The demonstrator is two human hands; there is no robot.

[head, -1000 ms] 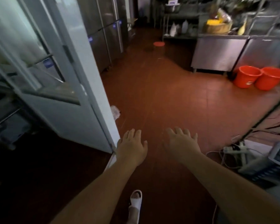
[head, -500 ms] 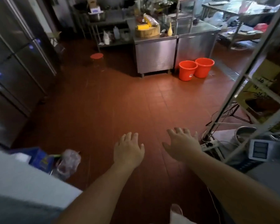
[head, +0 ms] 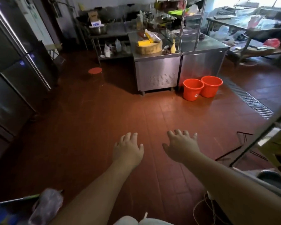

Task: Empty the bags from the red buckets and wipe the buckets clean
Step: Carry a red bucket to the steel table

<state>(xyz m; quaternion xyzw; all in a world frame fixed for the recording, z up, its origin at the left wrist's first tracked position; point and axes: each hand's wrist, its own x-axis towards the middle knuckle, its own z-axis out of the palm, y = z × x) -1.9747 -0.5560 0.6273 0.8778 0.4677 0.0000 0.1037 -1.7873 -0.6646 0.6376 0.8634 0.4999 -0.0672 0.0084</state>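
Note:
Two red buckets stand side by side on the red tiled floor, beside a steel cabinet (head: 157,73): the nearer bucket (head: 192,89) on the left, the farther bucket (head: 211,86) on the right. I cannot see what lies inside them from here. My left hand (head: 128,150) and my right hand (head: 182,146) are stretched out in front of me, palms down, fingers spread and holding nothing. Both hands are well short of the buckets, with bare floor between.
Tall steel refrigerators (head: 15,65) line the left. A metal floor drain grate (head: 250,99) runs at the right, past the buckets. A rack frame (head: 263,132), cables and a pot crowd the near right. A red round stool (head: 95,70) stands far left.
The view has swung right and moved forward past the white door. The red buckets have shifted toward the middle of the view. My hands have stayed open in front of me.

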